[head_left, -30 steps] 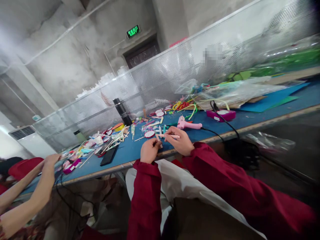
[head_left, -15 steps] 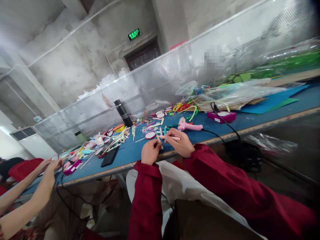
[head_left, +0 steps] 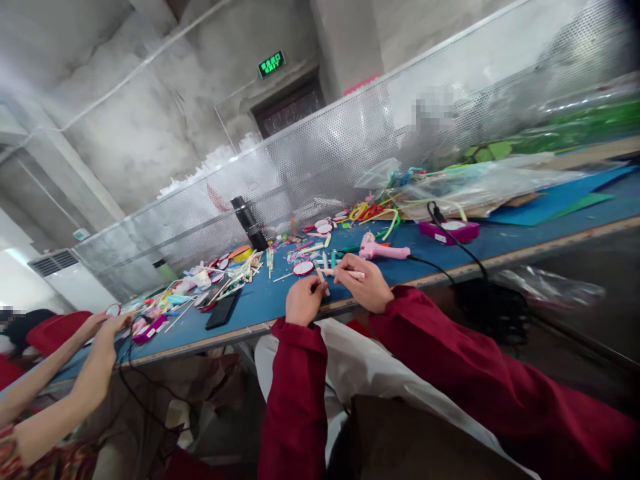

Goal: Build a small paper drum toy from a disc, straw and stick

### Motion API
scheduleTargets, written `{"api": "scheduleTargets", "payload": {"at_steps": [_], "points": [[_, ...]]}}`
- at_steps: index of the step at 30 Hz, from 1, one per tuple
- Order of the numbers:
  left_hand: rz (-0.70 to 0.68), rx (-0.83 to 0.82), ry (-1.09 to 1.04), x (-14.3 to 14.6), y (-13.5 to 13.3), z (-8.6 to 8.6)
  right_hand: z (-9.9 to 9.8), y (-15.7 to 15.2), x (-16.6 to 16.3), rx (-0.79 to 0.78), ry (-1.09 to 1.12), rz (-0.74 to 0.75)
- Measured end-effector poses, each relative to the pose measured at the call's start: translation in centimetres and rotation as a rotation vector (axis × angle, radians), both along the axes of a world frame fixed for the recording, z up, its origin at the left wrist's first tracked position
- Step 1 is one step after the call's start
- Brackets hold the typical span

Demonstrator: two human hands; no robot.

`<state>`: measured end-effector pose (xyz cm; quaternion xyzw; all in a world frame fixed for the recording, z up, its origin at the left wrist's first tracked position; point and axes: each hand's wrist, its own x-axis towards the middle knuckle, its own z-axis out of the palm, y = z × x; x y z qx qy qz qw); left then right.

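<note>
My left hand [head_left: 303,301] and my right hand [head_left: 367,288] meet at the near edge of the blue table [head_left: 260,303]. Both wear dark red sleeves. My right hand pinches a thin pale stick [head_left: 345,273] that lies level and points left. My left hand's fingers are closed on a small piece at that stick's left end; what it is I cannot make out. A pink glue gun [head_left: 383,251] lies just behind my right hand, and a red-rimmed white disc [head_left: 303,268] lies behind my left hand.
Several sticks, straws and discs litter the table [head_left: 235,270]. A black flask [head_left: 249,223] stands at the perforated metal screen [head_left: 350,140]. A black phone [head_left: 223,310] lies left. A purple box [head_left: 449,230] with a cable sits right. Another person's hands [head_left: 107,327] work at far left.
My hands stay together on the stick with only small finger shifts. The other person's hands at the left have drawn in toward the table. The view has drifted slightly.
</note>
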<state>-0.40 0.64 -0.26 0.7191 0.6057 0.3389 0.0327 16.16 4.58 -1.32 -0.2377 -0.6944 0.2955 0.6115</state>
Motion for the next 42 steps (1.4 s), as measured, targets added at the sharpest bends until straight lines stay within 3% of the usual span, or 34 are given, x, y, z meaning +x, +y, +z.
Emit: {"api": "scheduleTargets", "payload": {"at_steps": [12, 26, 33, 38, 42], "points": [[0.004, 0.005, 0.005, -0.10, 0.02, -0.07, -0.08, 0.13, 0.03, 0.024, -0.027, 0.001], [-0.013, 0.002, -0.014, 0.00, -0.11, 0.10, -0.31, 0.16, 0.15, 0.047, -0.011, -0.110], [0.016, -0.009, -0.007, 0.10, -0.14, 0.07, -0.31, -0.10, 0.14, 0.083, -0.051, -0.033], [0.006, 0.004, -0.004, 0.11, -0.18, 0.12, -0.31, -0.15, 0.07, 0.067, -0.026, -0.120], [0.001, -0.001, -0.011, 0.07, -0.14, 0.06, -0.29, -0.25, 0.15, 0.071, -0.028, -0.082]]}}
